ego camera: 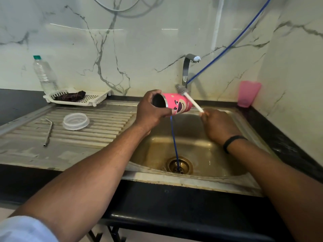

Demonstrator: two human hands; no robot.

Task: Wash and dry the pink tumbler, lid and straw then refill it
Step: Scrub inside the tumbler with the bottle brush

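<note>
Tumbler point(178, 103) gripped over sink point(248, 123); brush point(189, 99) against its side.

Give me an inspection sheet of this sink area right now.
Surface: steel drainboard beside sink, black counter.
Job's things: pink tumbler held sideways over sink; lid and straw on drainboard.
Clutter: dark cloth in white tray, plastic bottle, pink cup.
Grippers: left hand grips tumbler; right hand holds bottle brush.
Cables: blue hose runs into drain.
Surroundings: marble wall, tap; no water seen running.
</note>
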